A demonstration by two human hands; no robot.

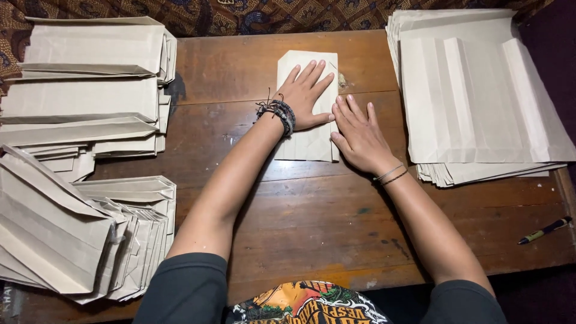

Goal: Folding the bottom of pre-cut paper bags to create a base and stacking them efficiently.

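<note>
A folded pale paper bag (306,144) lies flat in the middle of the wooden table (300,222). My left hand (307,96) presses flat on the bag's upper part, fingers spread, with dark bracelets at the wrist. My right hand (358,135) lies palm down beside it, on the bag's right edge and the table, fingers together. Neither hand grips anything.
A stack of flat paper sheets with fold creases (480,96) sits at the right. Piles of folded paper bags (90,90) fill the left, with more of them fanned out at lower left (78,240). A pen (545,230) lies near the right edge. Patterned cloth (240,15) runs behind the table.
</note>
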